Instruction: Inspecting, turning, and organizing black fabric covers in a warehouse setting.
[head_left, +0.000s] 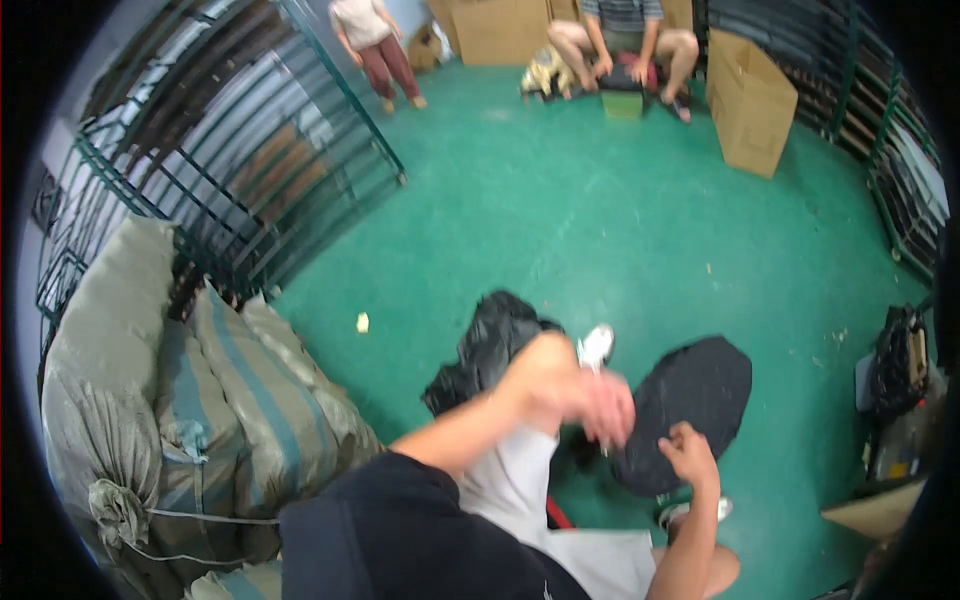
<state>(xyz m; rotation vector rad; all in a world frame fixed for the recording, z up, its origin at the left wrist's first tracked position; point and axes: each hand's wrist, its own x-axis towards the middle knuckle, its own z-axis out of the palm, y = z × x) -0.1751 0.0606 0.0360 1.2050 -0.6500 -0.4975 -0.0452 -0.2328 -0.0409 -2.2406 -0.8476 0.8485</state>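
A flat black oval piece (700, 385), perhaps fabric, is in front of me, between my legs. My right hand (692, 458) is over its near right part. Thumb and fingers are curled together there, and whatever they pinch is too small to make out. My left hand (600, 405) is over the oval's left edge. Motion smears its fingers, so I cannot tell whether it holds anything. A crumpled black plastic bag (495, 345) lies on the floor beyond my left forearm.
Stuffed woven sacks (255, 380) are piled at my left. Metal racks (250, 190) stand behind them. Across the green floor (480, 200) one person sits with hands on a dark thing; another stands. A tall cardboard box (750, 105) is at far right, a black bag (897, 365) at right.
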